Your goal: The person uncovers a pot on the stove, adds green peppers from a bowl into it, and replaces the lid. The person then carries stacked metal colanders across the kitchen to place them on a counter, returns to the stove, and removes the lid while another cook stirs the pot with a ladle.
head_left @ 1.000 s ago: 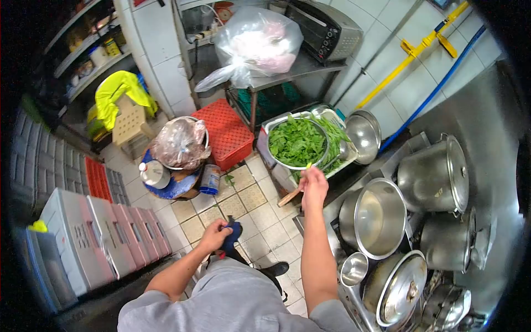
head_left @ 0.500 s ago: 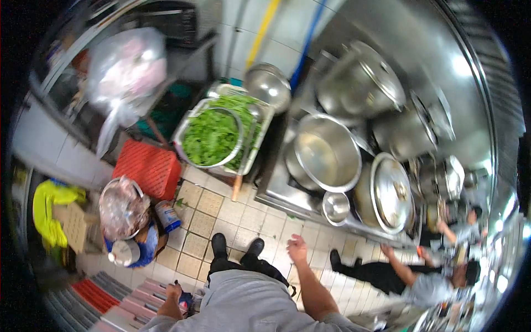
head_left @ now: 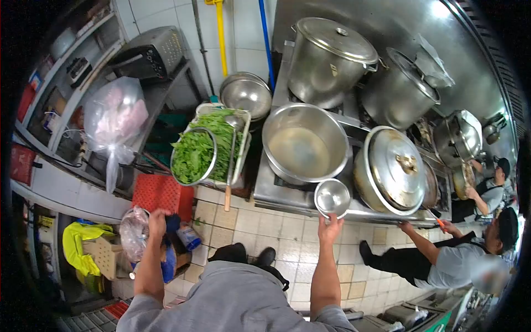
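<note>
Left hand (head_left: 157,221) is closed, its fingers pinching a dark blue item (head_left: 173,223) that looks like cloth. Right hand (head_left: 330,228) has its fingertips at the near rim of a small steel bowl (head_left: 332,197); whether they pinch the rim cannot be told. The bowl is located at the front edge of the stove (head_left: 265,191), directly ahead of the right hand.

Beyond that bowl, a large open steel pot (head_left: 306,152) contains cloudy liquid. To its right, on the stove, a wide pan with a domed lid (head_left: 398,169) is noted; a tall lidded pot (head_left: 326,63) is recorded farther back.

Between the two hands and farther forward, leafy greens (head_left: 191,157) fill a round metal container, which is in a pale tray (head_left: 243,149). A wooden-handled utensil (head_left: 227,196) lies along the tray, its handle end towards the hands. A red crate (head_left: 160,193) is just beyond the left hand, and a clear bag of pinkish contents (head_left: 133,235) is beside that hand.

Well to the right of the right hand, a co-worker (head_left: 459,260) at the stove holds an orange-handled tool (head_left: 440,222).
</note>
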Demonstrator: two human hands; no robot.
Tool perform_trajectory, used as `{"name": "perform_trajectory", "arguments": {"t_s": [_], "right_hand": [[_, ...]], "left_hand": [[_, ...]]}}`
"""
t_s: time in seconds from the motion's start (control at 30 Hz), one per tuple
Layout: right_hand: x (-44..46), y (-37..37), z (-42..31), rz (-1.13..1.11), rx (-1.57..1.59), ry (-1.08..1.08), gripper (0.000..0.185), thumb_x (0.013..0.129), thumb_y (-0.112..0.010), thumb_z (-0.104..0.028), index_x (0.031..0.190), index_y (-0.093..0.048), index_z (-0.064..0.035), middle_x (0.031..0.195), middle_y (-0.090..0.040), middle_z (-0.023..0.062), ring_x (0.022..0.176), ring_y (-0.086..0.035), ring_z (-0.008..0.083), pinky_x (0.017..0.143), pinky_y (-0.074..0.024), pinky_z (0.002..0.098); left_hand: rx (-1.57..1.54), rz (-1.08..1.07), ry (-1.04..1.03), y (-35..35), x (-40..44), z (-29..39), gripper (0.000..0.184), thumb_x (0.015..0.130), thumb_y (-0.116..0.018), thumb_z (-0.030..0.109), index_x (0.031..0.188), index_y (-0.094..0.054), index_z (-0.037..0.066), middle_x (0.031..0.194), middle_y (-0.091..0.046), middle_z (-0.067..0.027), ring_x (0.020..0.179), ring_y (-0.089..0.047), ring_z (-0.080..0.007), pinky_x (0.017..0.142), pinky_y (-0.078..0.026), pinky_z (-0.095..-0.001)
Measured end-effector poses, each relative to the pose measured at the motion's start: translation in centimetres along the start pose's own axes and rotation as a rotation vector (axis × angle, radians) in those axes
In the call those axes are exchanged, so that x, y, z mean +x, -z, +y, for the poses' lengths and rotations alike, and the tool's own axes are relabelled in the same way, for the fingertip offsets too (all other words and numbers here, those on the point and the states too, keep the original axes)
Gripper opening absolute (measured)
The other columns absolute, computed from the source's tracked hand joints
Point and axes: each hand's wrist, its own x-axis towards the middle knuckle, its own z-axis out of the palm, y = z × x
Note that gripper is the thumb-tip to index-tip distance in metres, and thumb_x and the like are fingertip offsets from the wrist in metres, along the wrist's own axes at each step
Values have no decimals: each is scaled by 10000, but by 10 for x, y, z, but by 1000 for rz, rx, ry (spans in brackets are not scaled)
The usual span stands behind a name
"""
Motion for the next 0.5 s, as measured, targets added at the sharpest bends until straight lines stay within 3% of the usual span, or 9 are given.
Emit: {"name": "perform_trajectory", "arguments": {"t_s": [0.03, 0.13, 0.2, 0.27, 0.3, 0.37, 0.43, 0.5], "right_hand": [[-4, 1, -3, 51, 16, -5, 321, 753, -843, -160, 1008, -686, -44, 1156, -572, 267, 1093, -563, 428, 945, -479, 468], [-27, 14, -15, 145, 18, 47, 316, 776, -840, -127, 1019, -662, -34, 1180, -546, 228, 1086, -568, 388, 861, -514, 435], [-50, 22, -24, 150, 101, -71, 324, 779, -840, -124, 1027, -659, -19, 1221, -520, 240, 1107, -560, 398, 868, -523, 455], [-76, 37, -40, 120, 75, -206, 345, 778, -842, -124, 1044, -656, -6, 1248, -503, 241, 1114, -559, 391, 871, -529, 448], [-90, 40, -42, 99, 46, -266, 356, 776, -844, -125, 1052, -656, -1, 1248, -504, 238, 1116, -559, 387, 871, -530, 438], [-129, 43, -19, 65, -63, -293, 362, 804, -826, -112, 1090, -641, 11, 1309, -451, 224, 1019, -614, 304, 704, -566, 318], [-163, 40, -48, 224, 184, -452, 350, 829, -798, -72, 1116, -625, 30, 1296, -449, 197, 1051, -591, 283, 746, -561, 337], [-190, 52, -80, 208, -504, -64, 264, 928, -596, -76, 1177, -669, -28, 801, -609, 119, 680, -605, 265, 485, -500, 395]], "left_hand": [[-55, 9, 72, 10, 30, 19, 236, 953, -519, 98, 864, -716, 2, 812, -698, -66, 801, -642, -161, 767, -497, -302], [-282, 28, 219, 26, 113, 91, 267, 942, -608, 239, 868, -721, 9, 807, -668, -16, 734, -568, -101, 685, -459, -263], [-171, 10, 185, 24, 171, 140, 382, 906, -677, 369, 938, -732, -7, 835, -678, -35, 748, -586, -120, 694, -473, -282], [-81, -85, 318, 12, 234, 173, 499, 876, -712, 461, 1005, -740, -20, 879, -708, -79, 797, -635, -165, 750, -503, -312], [-3, -77, 214, -4, 267, 183, 536, 862, -722, 487, 1022, -741, -24, 905, -721, -107, 834, -654, -185, 787, -511, -330], [98, -111, 70, -36, 349, 181, 631, 816, -745, 558, 1042, -742, -31, 976, -743, -177, 919, -694, -245, 870, -517, -364], [216, -183, -47, -79, 436, 177, 719, 772, -742, 621, 1051, -734, -41, 1003, -731, -226, 954, -707, -327, 875, -530, -393], [321, -247, -85, -139, 529, 144, 795, 742, -715, 699, 1061, -732, -29, 1072, -710, -252, 1014, -677, -397, 912, -524, -452]]}}
